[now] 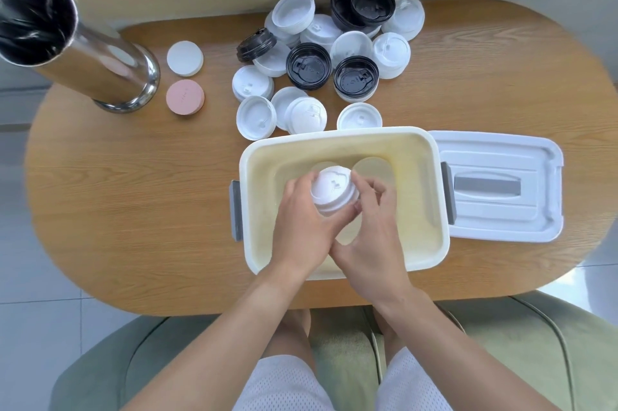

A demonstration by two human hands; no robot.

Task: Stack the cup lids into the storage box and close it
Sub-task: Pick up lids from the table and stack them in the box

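Observation:
An open white storage box (431, 176) with grey side latches sits in the middle of the table. Over its inside, my left hand (301, 226) and my right hand (371, 236) both grip a short stack of white cup lids (332, 189). The box's white lid (501, 186) with a grey handle lies flat just right of the box. Behind the box lies a loose pile of white cup lids (301, 116) and black cup lids (307, 66), several of each.
A tall shiny metal cylinder (87, 52) lined with a black bag stands at the far left of the oval wooden table (133, 209). A white disc (185, 58) and a pink disc (185, 97) lie beside it. A green seat is under me.

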